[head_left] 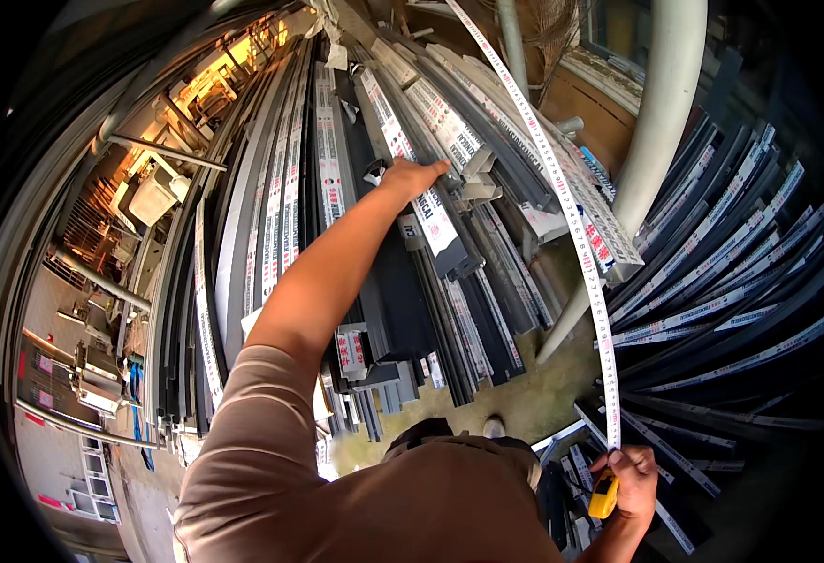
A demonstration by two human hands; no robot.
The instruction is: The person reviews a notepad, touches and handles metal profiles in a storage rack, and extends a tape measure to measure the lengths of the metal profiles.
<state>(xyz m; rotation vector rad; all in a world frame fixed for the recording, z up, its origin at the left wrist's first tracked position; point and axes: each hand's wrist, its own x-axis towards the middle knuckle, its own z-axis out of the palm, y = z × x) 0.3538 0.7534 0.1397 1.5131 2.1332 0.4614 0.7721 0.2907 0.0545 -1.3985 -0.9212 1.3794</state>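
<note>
Right hand (633, 477) is down at the lower right, fingers wrapped tight around a yellow tape measure (603, 495). The case sits in the fist, mostly poking out on the thumb side. From there the tape blade (576, 235) runs straight up and away, a long white strip with markings, going past the white pipe (661, 113) and out the top of the view, so it's stretched across the whole stack.

Left hand (414, 174) is way out on a straight arm, fingers spread flat and pressed on the end of one dark metal bar (431, 220) that has a printed white strip on it. It's resting on it rather than gripping. The tape blade passes to the right of that hand, not touching it.

Around that there's a big pile of long dark bars (468, 310) leaning together, more of them fanned out on the right (722, 272), with a bare bit of concrete floor (543, 394) in between.
</note>
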